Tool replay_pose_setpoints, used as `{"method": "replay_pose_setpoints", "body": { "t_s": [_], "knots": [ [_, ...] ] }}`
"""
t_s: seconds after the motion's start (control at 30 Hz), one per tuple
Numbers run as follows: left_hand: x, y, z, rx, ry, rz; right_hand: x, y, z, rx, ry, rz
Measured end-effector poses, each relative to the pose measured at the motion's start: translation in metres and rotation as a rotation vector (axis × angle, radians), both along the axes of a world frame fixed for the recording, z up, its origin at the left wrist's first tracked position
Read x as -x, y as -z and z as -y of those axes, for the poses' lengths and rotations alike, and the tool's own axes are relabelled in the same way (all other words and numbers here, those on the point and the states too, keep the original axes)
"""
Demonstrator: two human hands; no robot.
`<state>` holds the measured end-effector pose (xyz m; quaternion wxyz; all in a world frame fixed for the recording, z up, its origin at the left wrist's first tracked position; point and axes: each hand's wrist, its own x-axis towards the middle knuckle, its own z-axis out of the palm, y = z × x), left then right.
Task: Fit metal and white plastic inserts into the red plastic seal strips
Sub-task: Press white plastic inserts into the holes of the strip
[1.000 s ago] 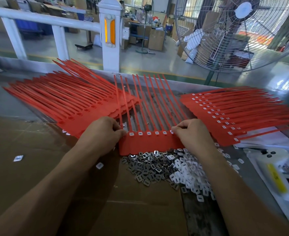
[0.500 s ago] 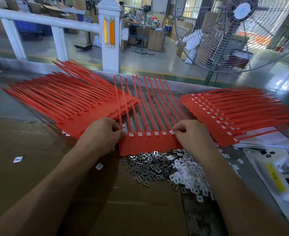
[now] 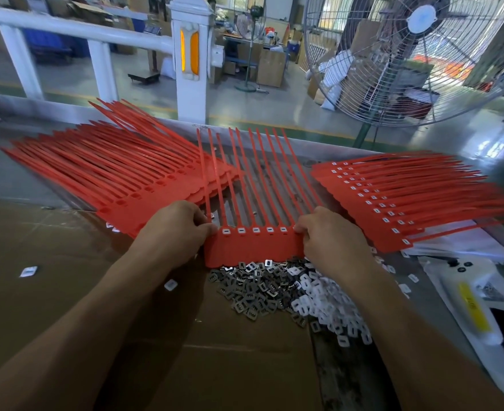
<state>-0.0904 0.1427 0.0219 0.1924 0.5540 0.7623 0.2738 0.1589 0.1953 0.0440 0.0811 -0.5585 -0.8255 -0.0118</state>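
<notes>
A red seal strip panel [image 3: 253, 247] lies in front of me with its tails pointing away, and white inserts sit in the sockets along its top edge. My left hand [image 3: 173, 232] pinches the panel's left end. My right hand [image 3: 330, 238] pinches its right end, fingertips at the last socket. Just below the panel lies a heap of metal inserts [image 3: 250, 289], and a heap of white plastic inserts [image 3: 330, 310] spreads to its right, partly under my right forearm.
A stack of bare red panels [image 3: 111, 176] fans out on the left. A stack of panels with white inserts [image 3: 399, 200] lies on the right. Brown cardboard [image 3: 52, 286] covers the near table. White bags [image 3: 467, 298] lie at right. A large fan [image 3: 416, 54] stands beyond.
Both hands stay pinched on the ends of the panel. The right fingertips have crept slightly along the top edge at the last socket. The view has barely shifted.
</notes>
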Motion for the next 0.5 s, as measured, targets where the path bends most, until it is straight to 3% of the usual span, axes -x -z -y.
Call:
{"method": "replay_pose_setpoints", "body": {
  "t_s": [0.13, 0.3, 0.5],
  "knots": [
    [0.001, -0.001, 0.001, -0.005, 0.001, 0.01, -0.01, 0.0, -0.004, 0.082, -0.025, -0.065],
    [0.0, -0.002, 0.002, 0.002, 0.001, 0.013, -0.046, -0.01, -0.008, 0.356, -0.082, -0.426],
    [-0.002, -0.004, 0.003, 0.006, -0.001, 0.015, -0.05, -0.008, -0.009, 0.406, -0.175, -0.348]
  ]
}}
